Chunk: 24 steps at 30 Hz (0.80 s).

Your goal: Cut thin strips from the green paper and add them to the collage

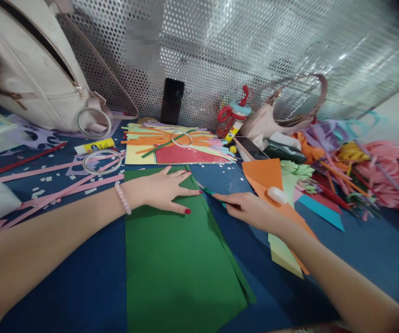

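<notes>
I am stretching my left arm in from the lower left, laying my left hand (164,190) flat, palm down, fingers spread and pointing right. I am bringing my right arm in from the lower right, my right hand (246,208) pinching closed, fingertips pointing left.

Honestly nothing readable here: the glue stick (94,146) by the white bag has a yellow label with a dark blue logo, way too small to make out, and the second glue stick (232,133) is just as blurry
</notes>
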Each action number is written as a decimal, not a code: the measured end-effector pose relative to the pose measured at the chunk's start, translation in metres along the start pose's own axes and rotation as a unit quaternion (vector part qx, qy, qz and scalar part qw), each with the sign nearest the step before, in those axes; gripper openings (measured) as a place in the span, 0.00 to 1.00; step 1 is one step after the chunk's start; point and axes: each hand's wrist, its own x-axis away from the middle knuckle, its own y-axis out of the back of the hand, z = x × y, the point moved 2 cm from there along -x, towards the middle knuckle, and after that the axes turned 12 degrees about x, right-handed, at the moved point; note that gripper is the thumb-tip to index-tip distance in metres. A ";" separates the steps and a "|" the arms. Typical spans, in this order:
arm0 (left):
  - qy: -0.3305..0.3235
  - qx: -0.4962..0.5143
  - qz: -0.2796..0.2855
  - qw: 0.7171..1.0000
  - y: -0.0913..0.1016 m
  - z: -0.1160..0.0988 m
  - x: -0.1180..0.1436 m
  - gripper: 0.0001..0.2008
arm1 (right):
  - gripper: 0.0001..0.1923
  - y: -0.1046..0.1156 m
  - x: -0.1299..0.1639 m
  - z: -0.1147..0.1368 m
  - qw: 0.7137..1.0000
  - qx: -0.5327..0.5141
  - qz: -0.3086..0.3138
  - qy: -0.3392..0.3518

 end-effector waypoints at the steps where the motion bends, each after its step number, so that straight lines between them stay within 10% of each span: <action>1: 0.000 0.000 0.001 1.000 0.000 0.000 0.000 0.33 | 0.25 0.001 -0.003 0.000 1.000 0.002 -0.003 0.001; 24: -0.036 -0.068 -0.044 0.996 0.001 -0.003 0.000 0.32 | 0.26 0.005 -0.060 -0.013 0.999 0.012 -0.051 -0.006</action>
